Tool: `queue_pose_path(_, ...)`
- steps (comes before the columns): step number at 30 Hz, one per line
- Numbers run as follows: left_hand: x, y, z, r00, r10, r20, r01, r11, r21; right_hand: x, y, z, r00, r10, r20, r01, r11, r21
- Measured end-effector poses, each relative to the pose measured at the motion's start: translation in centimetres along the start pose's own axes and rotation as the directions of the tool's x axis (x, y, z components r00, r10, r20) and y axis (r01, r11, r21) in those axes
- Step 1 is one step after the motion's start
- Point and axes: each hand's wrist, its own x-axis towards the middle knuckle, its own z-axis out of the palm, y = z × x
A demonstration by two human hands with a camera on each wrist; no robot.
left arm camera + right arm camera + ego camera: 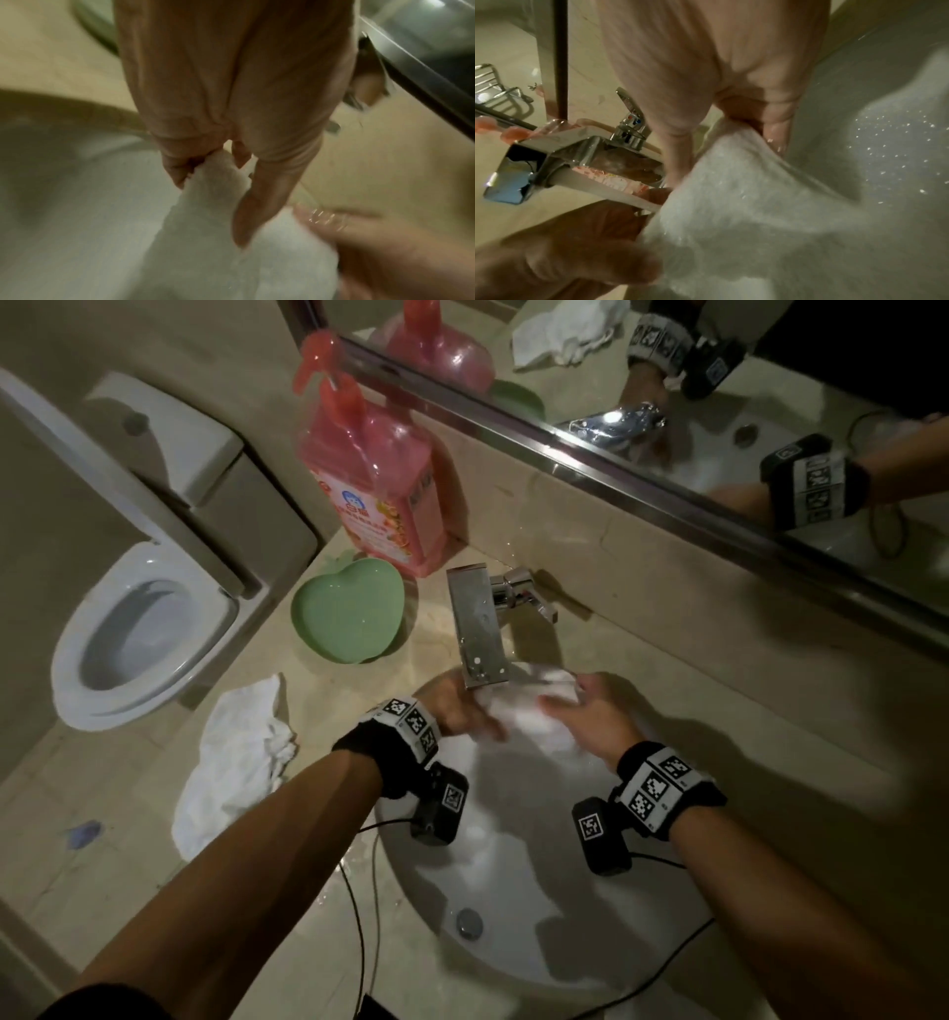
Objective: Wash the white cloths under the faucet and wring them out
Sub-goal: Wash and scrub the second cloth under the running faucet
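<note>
Both hands, left hand (464, 711) and right hand (590, 716), grip the white cloth (529, 706) under the faucet (477, 629); best keep it bunched over the sink (513, 855) while rubbing

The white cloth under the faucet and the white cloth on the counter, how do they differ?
The cloth under the faucet is held over the sink by the left hand and right hand; the cloth on the counter lies untouched, crumpled, left of the sink. Both are white.
</note>
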Motion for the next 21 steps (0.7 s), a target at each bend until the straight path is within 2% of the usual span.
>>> queue_pose_path(1, -0.1, -0.4, 0.2, 0.999, -0.031, 0.035, 0.028, 0.996, 0.088, 0.0, 0.3, 0.1, 0.998, -0.014, 0.061, 0.015, 1.0, -0.007)
queue_pose_path(3, -0.5, -0.6, 0.3, 0.999, -0.053, -0.002, 0.052, 0.963, 0.264, 0.0, 0.4, 0.3, 0.989, -0.024, 0.145, 0.04, 0.993, -0.11)
queue_pose_path(6, -0.9, -0.7, -0.2, 0.998, 0.04, -0.039, -0.017, 0.891, 0.455, 0.3, 0.6, 1.2, 0.97, -0.064, 0.235, 0.152, 0.912, -0.381)
queue_pose_path(8, -1.5, -1.0, -1.2, 0.996, 0.047, -0.076, -0.012, 0.912, 0.411, 0.3, -0.1, 1.9, 0.973, -0.121, 0.195, 0.201, 0.858, -0.472)
queue_pose_path(10, -2.0, -1.8, -2.2, 0.985, 0.04, -0.167, 0.016, 0.948, 0.319, 0.4, -1.1, 2.3, 0.974, -0.168, 0.15, 0.22, 0.845, -0.487)
queue_pose_path(13, -3.3, -2.8, -3.4, 0.929, -0.012, -0.371, 0.095, 0.974, 0.206, 0.3, -2.5, 3.2, 0.98, -0.172, 0.101, 0.199, 0.893, -0.403)
queue_pose_path(15, -4.0, -3.2, -4.1, 0.898, -0.043, -0.437, 0.117, 0.982, 0.146, 0.2, -3.3, 3.8, 0.985, -0.158, 0.071, 0.172, 0.945, -0.279)
queue_pose_path(18, -4.9, -3.6, -5.0, 0.896, -0.07, -0.438, 0.122, 0.988, 0.09, 0.0, -4.4, 4.8, 0.988, -0.108, 0.109, 0.128, 0.973, -0.193)
queue_pose_path(21, -5.9, -3.7, -5.3, 0.946, -0.091, -0.31, 0.078, 0.995, -0.055, -0.1, -5.0, 5.4, 0.977, -0.143, 0.157, 0.185, 0.935, -0.301)
